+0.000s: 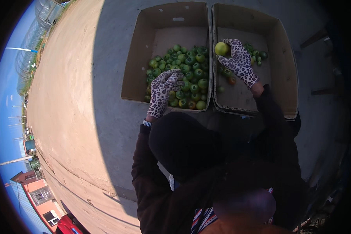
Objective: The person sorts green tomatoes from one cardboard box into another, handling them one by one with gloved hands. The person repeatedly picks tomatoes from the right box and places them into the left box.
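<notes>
Both my hands wear leopard-print gloves. My right hand point(238, 62) holds a pale yellow-green tomato point(222, 48) between thumb and fingers, above the left side of the right cardboard box point(286, 74). Under and beside that hand lie several small green tomatoes point(263, 55) and a reddish one point(232, 80). In the left cardboard box point(134, 74), my left hand point(162, 89) rests over a heap of green tomatoes point(190, 60). Its fingers are curled together; what they hold, if anything, is hidden. A few tomatoes near the front wall show orange tints.
The two open boxes stand side by side on shaded grey concrete point(109, 78). Sunlit pale ground point(66, 97) stretches along the left. Dark legs of some stand point(314, 39) are at the right. A pink building point(41, 195) and a red vehicle point(68, 225) show at lower left.
</notes>
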`<state>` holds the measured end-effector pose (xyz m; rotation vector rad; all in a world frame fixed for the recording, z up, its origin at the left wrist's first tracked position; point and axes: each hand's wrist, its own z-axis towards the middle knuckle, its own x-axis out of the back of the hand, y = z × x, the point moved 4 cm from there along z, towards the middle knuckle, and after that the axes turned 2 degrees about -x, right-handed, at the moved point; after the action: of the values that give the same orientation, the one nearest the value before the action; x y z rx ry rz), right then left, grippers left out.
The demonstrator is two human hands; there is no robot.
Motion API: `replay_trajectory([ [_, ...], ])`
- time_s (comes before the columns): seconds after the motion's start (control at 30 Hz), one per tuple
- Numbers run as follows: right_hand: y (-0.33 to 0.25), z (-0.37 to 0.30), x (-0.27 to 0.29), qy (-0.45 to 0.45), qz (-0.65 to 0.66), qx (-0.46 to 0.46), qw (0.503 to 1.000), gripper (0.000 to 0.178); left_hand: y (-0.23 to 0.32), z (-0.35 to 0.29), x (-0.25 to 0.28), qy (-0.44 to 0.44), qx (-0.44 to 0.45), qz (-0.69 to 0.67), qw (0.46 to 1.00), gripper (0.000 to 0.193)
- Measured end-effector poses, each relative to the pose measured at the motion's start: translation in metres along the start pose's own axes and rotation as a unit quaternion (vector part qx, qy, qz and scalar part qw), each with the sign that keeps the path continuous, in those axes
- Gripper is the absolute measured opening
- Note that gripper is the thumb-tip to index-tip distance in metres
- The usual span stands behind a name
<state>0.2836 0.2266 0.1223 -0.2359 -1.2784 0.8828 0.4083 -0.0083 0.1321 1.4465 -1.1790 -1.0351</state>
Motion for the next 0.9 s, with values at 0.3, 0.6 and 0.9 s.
replay_trajectory([
  [0.3, -0.064, 0.000, -0.014, 0.010, 0.062, 0.215, 0.975, 0.056, 0.026, 0.049, -0.037, -0.023, -0.096, -0.144, 0.985, 0.038],
  [0.6, 0.068, -0.042, -0.021, -0.163, -0.052, 0.001, 0.985, 0.040, -0.036, 0.076, 0.132, -0.051, 0.042, 0.571, 0.819, 0.053],
  [0.9, 0.076, -0.047, -0.031, -0.247, -0.114, -0.016, 0.962, 0.035, -0.105, 0.085, 0.129, -0.174, 0.299, 0.702, 0.622, 0.057],
])
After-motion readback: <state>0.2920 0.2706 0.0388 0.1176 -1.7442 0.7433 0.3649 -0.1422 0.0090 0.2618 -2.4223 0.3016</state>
